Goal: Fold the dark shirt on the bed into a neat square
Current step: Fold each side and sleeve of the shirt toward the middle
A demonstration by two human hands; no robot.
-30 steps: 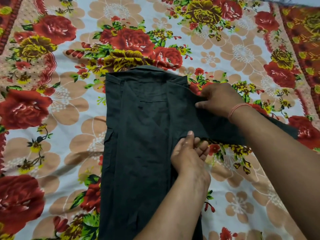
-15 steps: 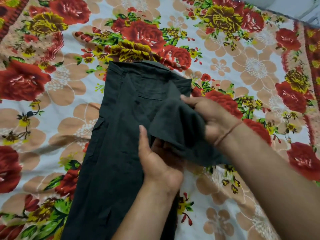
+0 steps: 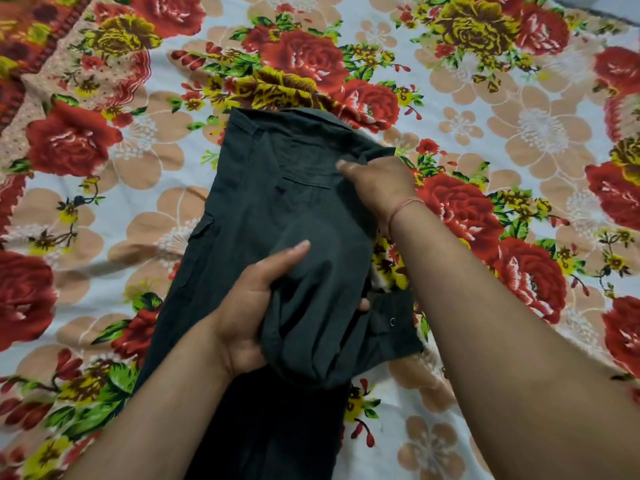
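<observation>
Since the dark shirt (image 3: 249, 216) was thin woven cloth, it was judged light, soft and floppy, w/ no stiffness of its own; any part lifted would be expected to sag and drag the layer under it. It was laid lengthwise on the bed (image 3: 104, 202), collar end (image 3: 294, 114) far from the person, body already narrowed into a long strip, approx. at centre of view. A breast pocket (image 3: 304, 183) was seen below the collar. One sleeve (image 3: 325, 306) was bunched up over the right side of the strip, its cuff (image 3: 391, 327), w/ a small snap, hanging off over the floral sheet.

Best hold was judged to be at seams and edges, i.e. shoulder seam and cuff, where doubled cloth gives something firmer to pinch; a hold mid-panel would likely only raise a wrinkle.

Left hand (image 3: 249, 306) was curled round the bunched sleeve, thumb on top, fingers wrapped under, so its grip was clamped on the sleeve cloth. Right hand (image 3: 377, 185) was laid near the shoulder, by the pocket, fingers (image 3: 346, 166) together and pointed toward the collar; whether cloth was pinched there or only pressed flat couldn't be told, as the fingertips were blurred.
</observation>
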